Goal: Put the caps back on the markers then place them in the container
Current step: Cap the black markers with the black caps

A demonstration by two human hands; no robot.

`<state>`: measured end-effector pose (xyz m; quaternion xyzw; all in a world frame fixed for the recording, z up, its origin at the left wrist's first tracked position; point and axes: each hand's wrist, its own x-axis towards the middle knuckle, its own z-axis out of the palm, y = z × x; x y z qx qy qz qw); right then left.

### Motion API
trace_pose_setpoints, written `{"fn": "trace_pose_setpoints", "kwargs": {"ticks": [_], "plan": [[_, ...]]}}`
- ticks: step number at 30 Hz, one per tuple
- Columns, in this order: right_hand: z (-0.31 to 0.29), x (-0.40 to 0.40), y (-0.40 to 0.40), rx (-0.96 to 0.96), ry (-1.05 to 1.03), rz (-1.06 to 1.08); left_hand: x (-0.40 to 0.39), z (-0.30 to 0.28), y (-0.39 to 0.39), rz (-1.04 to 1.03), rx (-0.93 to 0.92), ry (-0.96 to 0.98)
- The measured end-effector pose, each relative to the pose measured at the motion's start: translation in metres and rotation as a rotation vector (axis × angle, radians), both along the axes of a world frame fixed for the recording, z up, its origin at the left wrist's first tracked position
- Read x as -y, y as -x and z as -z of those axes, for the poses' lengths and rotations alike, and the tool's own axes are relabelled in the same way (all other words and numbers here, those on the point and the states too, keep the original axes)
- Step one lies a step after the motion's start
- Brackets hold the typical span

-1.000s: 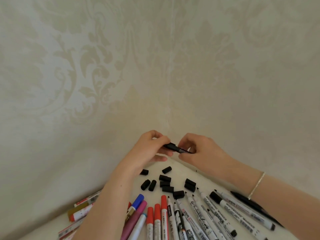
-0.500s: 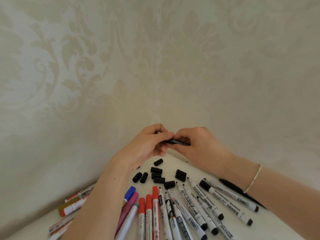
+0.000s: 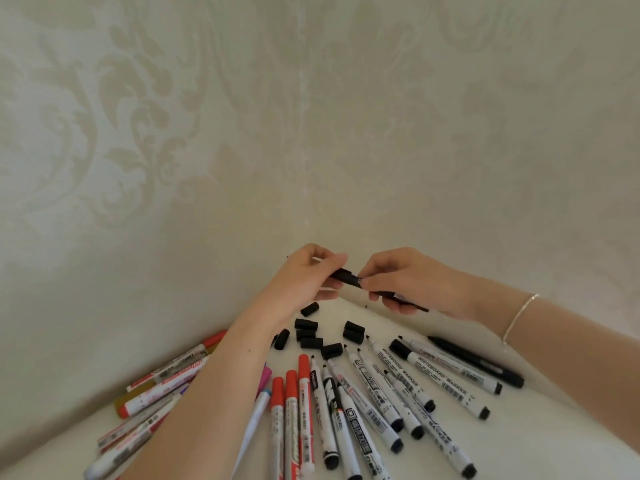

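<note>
Hands, left hand [image 3: 304, 275] and right hand [image 3: 408, 282], pinch, seemingly, one black marker [image 3: 346, 276].

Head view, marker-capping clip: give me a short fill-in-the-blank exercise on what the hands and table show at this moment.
1. Both hands, left hand and right hand, hold one slim ____ pen above the table.
2. The loose caps lying under the hands are all ____.
3. The right wrist wears a thin ____.
4. The three capped markers lying side by side nearest the left forearm have ____ caps.

Missing words: black; black; bracelet; red
</note>
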<state>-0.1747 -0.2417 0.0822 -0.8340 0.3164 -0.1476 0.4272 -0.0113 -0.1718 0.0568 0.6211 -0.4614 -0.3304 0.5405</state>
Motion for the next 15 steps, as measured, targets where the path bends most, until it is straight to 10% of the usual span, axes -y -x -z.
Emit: {"fn": "trace_pose_setpoints", "kwargs": {"ticks": [7, 15], "plan": [[0.039, 0.019, 0.050, -0.557, 0.277, 0.200, 0.000, 0.000, -0.010, -0.102, 0.290, -0.008], [0.080, 0.011, 0.051, -0.669, 0.463, 0.242, -0.001, 0.005, 0.004, 0.074, 0.530, -0.152]]}}
